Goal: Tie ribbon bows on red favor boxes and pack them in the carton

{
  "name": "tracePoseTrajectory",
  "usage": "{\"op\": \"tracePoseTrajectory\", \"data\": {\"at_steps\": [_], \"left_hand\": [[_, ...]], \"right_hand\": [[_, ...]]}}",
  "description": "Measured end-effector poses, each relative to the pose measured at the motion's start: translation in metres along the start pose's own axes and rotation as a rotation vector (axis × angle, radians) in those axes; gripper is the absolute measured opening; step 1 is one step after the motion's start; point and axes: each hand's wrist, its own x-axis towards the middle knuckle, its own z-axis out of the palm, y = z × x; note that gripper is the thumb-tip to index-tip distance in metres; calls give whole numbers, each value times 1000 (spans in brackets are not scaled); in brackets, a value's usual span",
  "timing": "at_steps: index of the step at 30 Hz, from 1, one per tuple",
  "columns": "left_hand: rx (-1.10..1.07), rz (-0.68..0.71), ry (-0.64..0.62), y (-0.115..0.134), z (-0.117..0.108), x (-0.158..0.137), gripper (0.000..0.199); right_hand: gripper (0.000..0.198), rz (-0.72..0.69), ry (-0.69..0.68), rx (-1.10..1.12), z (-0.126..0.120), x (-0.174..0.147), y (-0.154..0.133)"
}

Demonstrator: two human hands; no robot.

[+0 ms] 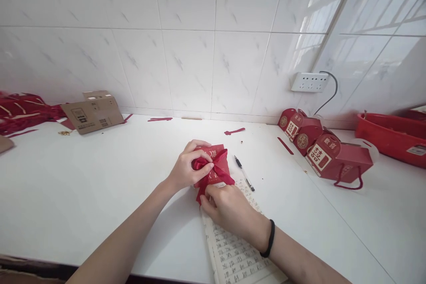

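Observation:
A small red gift box (218, 147) with light printed characters sits at the middle of the table, a red satin ribbon (219, 162) tied across it in a bow. My left hand (189, 166) comes from the left, its thumb and fingers pinching the bow's left loop against the box. At the box's near side, my right hand (231, 208) has its fingers closed by a hanging ribbon end; the fingertips are partly hidden. Under my right hand lies a sheet of handwritten paper (239, 259). A black-tipped pen (244, 173) rests just right of the box.
Finished-looking red boxes (353, 159) with cord handles stand at the right, before a red plastic basin (389, 131). On the left are a cardboard box (96, 113) and a red pile (25, 108). Ribbon scraps (234, 131) lie near the tiled wall, which carries a power strip (309, 82).

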Motion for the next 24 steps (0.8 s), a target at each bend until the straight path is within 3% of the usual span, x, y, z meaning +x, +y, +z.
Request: {"op": "tracePoseTrajectory", "data": {"at_steps": [11, 18, 22, 24], "left_hand": [[11, 14, 3, -1, 0, 0, 6], [14, -9, 0, 0, 1, 0, 6], [1, -18, 0, 0, 0, 0, 5], [-12, -20, 0, 1, 1, 0, 5]], "right_hand": [[25, -98, -8, 155, -8, 0, 1], [13, -177, 330, 89, -18, 4, 9], [22, -283, 258, 78, -12, 4, 6], [19, -264, 244, 156, -9, 3, 5]]}}
